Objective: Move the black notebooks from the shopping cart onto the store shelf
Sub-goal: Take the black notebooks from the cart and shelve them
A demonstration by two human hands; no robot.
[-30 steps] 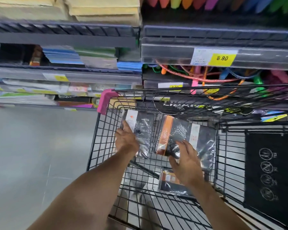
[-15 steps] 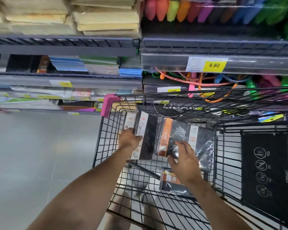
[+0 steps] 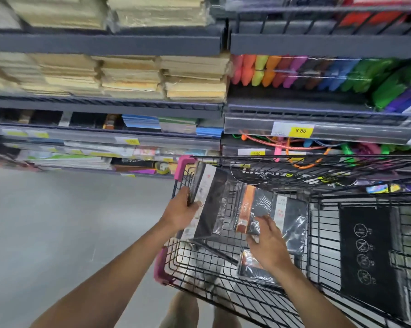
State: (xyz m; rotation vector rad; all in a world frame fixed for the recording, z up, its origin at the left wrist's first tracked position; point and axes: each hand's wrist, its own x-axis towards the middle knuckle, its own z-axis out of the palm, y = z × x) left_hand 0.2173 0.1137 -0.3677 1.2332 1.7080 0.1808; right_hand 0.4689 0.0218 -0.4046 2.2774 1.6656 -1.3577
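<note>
My left hand (image 3: 182, 210) grips a black notebook with a white band (image 3: 210, 204) by its left edge, tilted up inside the black wire shopping cart (image 3: 322, 176). My right hand (image 3: 268, 242) holds the lower edge of a plastic-wrapped black notebook with an orange band (image 3: 251, 209). Behind it leans another wrapped black notebook (image 3: 292, 216). One more notebook (image 3: 251, 266) lies flat on the cart floor under my right wrist. The store shelf (image 3: 105, 136) with dark notebooks stands to the upper left of the cart.
Pink corner bumpers (image 3: 184, 165) mark the cart's left corners. A black child-seat flap (image 3: 370, 261) fills the cart's right side. Upper shelves carry stacks of tan paper (image 3: 133, 74) and coloured pouches (image 3: 294, 72). A yellow 8.80 price tag (image 3: 300, 130) sits on the shelf rail. Grey floor (image 3: 57, 233) lies at left.
My left hand has lifted its notebook higher and tilted it up toward the cart's left rim. My view has tipped upward, showing more shelves. The right hand stays on the orange-banded notebook.
</note>
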